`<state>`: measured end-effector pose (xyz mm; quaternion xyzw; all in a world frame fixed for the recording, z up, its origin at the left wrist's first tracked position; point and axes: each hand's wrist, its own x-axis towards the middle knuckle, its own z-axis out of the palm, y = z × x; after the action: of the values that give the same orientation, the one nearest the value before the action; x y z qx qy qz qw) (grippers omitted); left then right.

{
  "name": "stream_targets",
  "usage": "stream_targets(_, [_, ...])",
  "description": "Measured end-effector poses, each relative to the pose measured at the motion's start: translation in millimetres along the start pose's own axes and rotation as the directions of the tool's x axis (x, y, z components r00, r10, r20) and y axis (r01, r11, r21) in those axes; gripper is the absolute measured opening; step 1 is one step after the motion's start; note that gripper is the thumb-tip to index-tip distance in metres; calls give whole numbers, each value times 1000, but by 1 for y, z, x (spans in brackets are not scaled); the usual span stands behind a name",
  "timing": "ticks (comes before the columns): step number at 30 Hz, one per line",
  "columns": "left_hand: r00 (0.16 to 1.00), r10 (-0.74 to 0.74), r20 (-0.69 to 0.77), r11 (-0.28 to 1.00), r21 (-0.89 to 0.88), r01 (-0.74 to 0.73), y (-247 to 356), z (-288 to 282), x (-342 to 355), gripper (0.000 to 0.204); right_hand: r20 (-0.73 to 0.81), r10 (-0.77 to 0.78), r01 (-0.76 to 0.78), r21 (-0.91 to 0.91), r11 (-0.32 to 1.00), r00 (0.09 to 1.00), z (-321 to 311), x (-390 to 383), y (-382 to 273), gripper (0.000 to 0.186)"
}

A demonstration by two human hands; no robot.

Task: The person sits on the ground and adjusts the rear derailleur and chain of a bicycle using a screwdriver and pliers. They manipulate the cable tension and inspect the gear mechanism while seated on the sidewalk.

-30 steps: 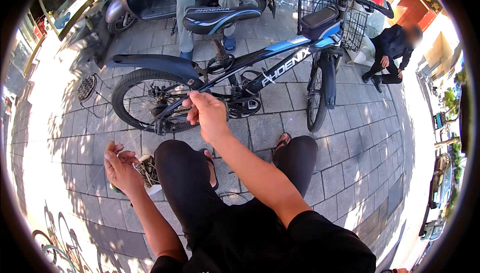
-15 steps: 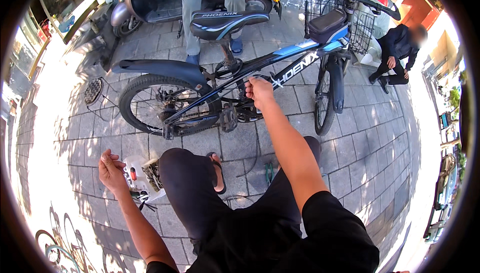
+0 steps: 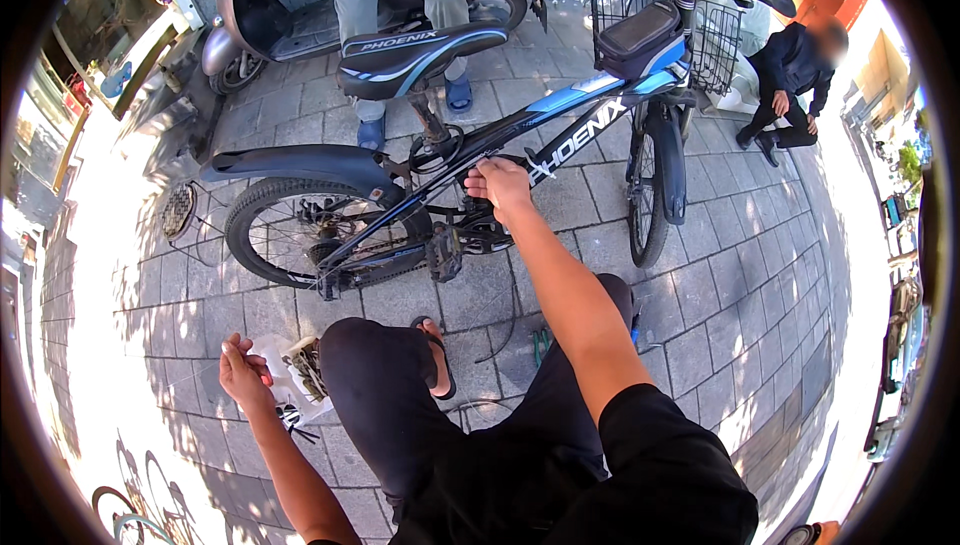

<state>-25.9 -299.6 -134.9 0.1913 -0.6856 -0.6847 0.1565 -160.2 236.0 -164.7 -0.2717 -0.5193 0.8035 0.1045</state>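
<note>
A black, blue and white bicycle (image 3: 560,105) stands across in front of my knees, its saddle (image 3: 425,55) up and its rear wheel (image 3: 325,235) to the left. My right hand (image 3: 500,188) is closed at the middle of its frame, above the crank and pedal (image 3: 444,252). Whatever those fingers grip is hidden. Low on the left, my left hand (image 3: 244,373) has its fingers bent together beside a white tray (image 3: 278,353) of small metal parts and tools. I cannot make out anything between them.
Green-handled pliers (image 3: 541,345) and a thin dark cable (image 3: 514,310) lie on the paving. Behind the bicycle a person in grey trousers (image 3: 352,5) sits by a scooter (image 3: 300,40). Another person in dark clothes (image 3: 790,85) sits at right. A small stool (image 3: 178,212) stands left.
My left hand has come slightly nearer and to the right, over the tray's edge. My right hand stays at the bicycle frame. The whole view has shifted a little.
</note>
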Motion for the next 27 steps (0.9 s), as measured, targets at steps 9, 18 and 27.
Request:
stream_targets(9, [1000,-11,7,1000,-18,11,-9,-4,3,44,-14,-89,88,-76,993,996,-1,7,-2,21])
stream_targets(18, [1000,-22,7,999,-25,22,-3,-3,-3,42,-76,-158,158,-1,987,985,9,3,8,20])
stream_targets(27, [999,-10,-53,996,-85,5,-16,-6,3,42,223,274,-246,-146,958,935,17,-19,11,19])
